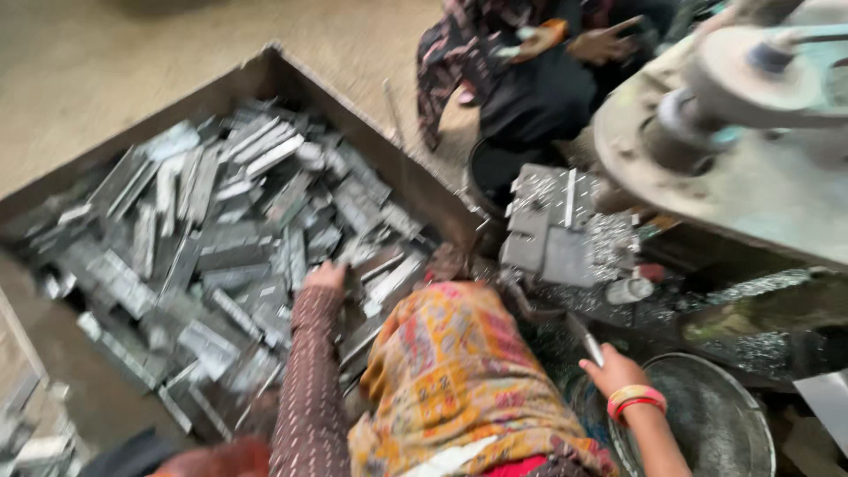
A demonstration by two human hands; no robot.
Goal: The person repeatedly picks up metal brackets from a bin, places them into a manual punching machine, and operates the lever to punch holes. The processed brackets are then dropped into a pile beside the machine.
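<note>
1. Dozens of flat grey metal plates (212,238) fill a big shallow rusty-brown metal tray (265,66) on the floor, heaped loosely, probably so they can be grabbed by the handful.
2. The grey press machine with a round flywheel (733,106) stands to the right, a stack of perforated metal sheets (556,225) below it, close to the work.
3. A round dark metal bowl (715,415) sits by the right hand (614,371), which grips a slim silvery rod; the fingers seem closed, though blur hides detail.
4. The left hand (327,278), in a patterned maroon sleeve, reaches into the plates; I cannot tell its grip.
</note>
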